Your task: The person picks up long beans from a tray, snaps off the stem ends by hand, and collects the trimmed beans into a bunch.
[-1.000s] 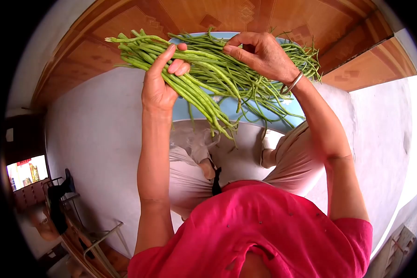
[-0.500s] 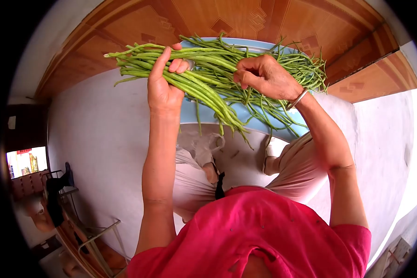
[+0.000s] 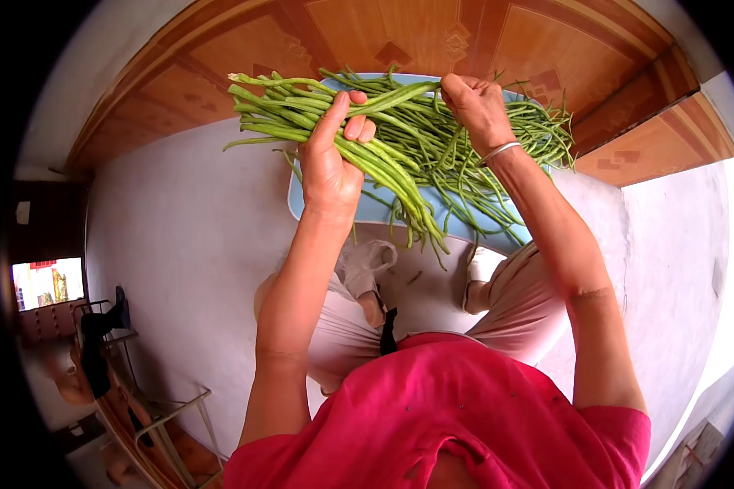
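Note:
My left hand (image 3: 333, 167) is closed around a bunch of long green beans (image 3: 387, 175), whose stem ends point left while the longer ends droop toward the lower right. To the right, my right hand (image 3: 477, 110) has its thumb and fingers pinched on beans (image 3: 412, 90) that stretch across from the bunch. How many beans are in that pinch is hidden. Beneath both hands a heap of long beans (image 3: 522, 122) lies spread over a light blue tray (image 3: 303, 196), with some ends hanging past its edge. A metal bracelet circles my right wrist.
Brown patterned wooden panels (image 3: 334, 41) stand just behind the tray. A clear plastic bag (image 3: 371, 257) lies near my feet on the pale floor (image 3: 171, 212). At the left are a metal-framed seat (image 3: 179, 411), a person's dark-clad leg (image 3: 96, 350) and a lit screen (image 3: 49, 284).
My left hand and its bunch have shifted right, uncovering the tray's left end. My right hand has moved slightly up, with beans now stretched between the hands.

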`<state>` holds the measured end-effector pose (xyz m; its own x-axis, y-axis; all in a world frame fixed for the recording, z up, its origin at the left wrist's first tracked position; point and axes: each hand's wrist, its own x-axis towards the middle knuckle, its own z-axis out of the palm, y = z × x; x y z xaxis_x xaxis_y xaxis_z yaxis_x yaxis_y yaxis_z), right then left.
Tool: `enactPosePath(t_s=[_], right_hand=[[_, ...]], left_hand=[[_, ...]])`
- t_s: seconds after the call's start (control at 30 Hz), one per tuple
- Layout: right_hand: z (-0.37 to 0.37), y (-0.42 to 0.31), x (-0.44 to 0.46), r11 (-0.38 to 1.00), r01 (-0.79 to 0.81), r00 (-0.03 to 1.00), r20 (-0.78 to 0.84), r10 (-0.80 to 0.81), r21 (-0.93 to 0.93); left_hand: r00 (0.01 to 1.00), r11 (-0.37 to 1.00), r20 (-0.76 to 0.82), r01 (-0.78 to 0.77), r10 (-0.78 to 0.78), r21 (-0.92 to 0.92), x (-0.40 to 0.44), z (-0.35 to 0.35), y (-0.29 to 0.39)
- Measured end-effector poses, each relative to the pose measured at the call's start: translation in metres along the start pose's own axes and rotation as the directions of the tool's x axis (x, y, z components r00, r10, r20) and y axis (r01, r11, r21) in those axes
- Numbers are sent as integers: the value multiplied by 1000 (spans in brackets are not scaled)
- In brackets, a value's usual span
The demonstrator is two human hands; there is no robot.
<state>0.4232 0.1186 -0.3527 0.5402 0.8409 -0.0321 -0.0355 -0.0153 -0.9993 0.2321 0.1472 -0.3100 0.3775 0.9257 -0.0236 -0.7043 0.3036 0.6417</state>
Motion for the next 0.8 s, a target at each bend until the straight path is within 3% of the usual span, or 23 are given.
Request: enactPosePath(t_s=[0.1, 0.2, 0.3, 0.47, 0.57, 0.67, 0.77, 0.8], right_hand=[[-40, 6, 28, 987, -57, 978, -190, 86, 152], [-61, -4, 29, 936, -171, 984, 101, 147, 308], [-67, -25, 14, 956, -248, 891, 424, 161, 158], [-63, -35, -11, 983, -104, 612, 770, 182, -150], [-42, -22, -27, 962, -123, 416, 867, 274, -245], [-23, -13, -47, 893, -96, 254, 856, 450, -441], [-23, -14, -35, 873, 193, 437, 836, 333, -448], [-26, -17, -28, 883, 236, 584, 786, 204, -405]], left_hand=[[995, 996, 45, -89, 90, -10, 2, -5, 14], [996, 995, 22, -86, 87, -52, 13, -18, 27], [999, 991, -30, -34, 30, -127, 18, -26, 31], [997, 973, -78, -1, -17, -230, 28, -34, 46], [996, 961, -82, 21, -45, -277, 30, -37, 51], [994, 957, -95, 33, -63, -289, 30, -36, 50], [993, 964, -86, 53, -78, -259, 28, -33, 47], [994, 966, -67, 72, -91, -249, 27, -33, 44]])
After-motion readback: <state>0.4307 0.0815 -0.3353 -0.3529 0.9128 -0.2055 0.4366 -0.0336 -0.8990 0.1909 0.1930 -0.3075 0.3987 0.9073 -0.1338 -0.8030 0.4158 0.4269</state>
